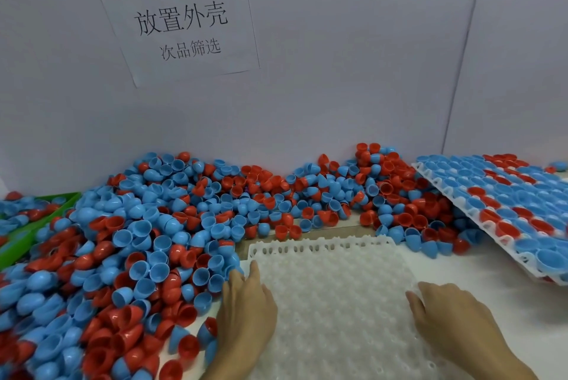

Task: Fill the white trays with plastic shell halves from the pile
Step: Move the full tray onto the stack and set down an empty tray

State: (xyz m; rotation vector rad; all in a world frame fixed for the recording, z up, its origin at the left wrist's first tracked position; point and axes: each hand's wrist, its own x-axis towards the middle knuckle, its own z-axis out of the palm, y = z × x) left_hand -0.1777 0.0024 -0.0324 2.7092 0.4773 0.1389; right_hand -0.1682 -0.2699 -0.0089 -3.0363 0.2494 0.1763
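Note:
An empty white tray (332,293) with rows of round pockets lies flat in front of me. A large pile of blue and red plastic shell halves (147,235) covers the table to its left and along the back wall. My left hand (246,309) rests on the tray's left edge, fingers straight, its thumb lying on the tray and fingertips touching the shells beside it. My right hand (451,315) lies on the tray's right side, fingers relaxed and holding nothing. A second white tray (498,198), filled with blue and red halves, leans tilted on the pile at the right.
A green bin (40,219) with more shells sits at the far left. A white wall with a paper sign (181,23) stands close behind the pile. Bare white table shows to the right of the empty tray.

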